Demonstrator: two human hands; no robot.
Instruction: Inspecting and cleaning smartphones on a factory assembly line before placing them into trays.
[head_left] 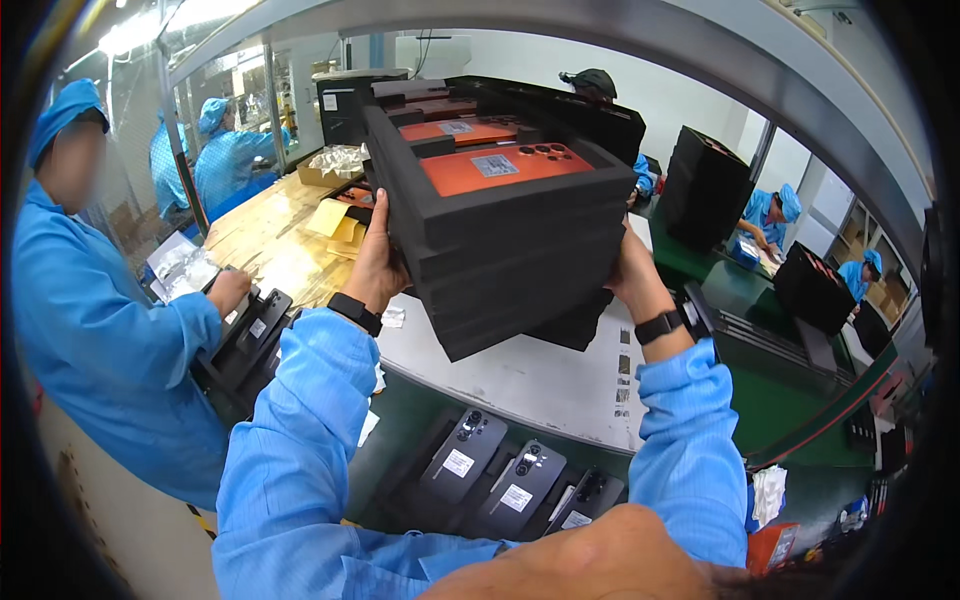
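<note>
Between both hands is a stack of black foam trays (520,255), tilted above a white table (500,385). My left hand (378,262) grips its left side, thumb up along the edge. At the right side my right hand (636,265) clasps it, fingers partly hidden. Orange phone backs (450,178) with round camera lenses and white labels lie in the top tray's slots. Another black foam block (572,326) shows beneath the stack; I cannot tell whether it is held too. Nearer me, grey phones (468,455) with white labels sit in a dark foam tray (400,500).
A co-worker in blue (120,320) stands at the left, a hand over trayed phones (262,325). Yellow packets (335,220) lie on the wooden table (260,240). Tall black foam stacks (705,190) stand on the green surface (745,350) at right. A metal frame (560,25) arches overhead.
</note>
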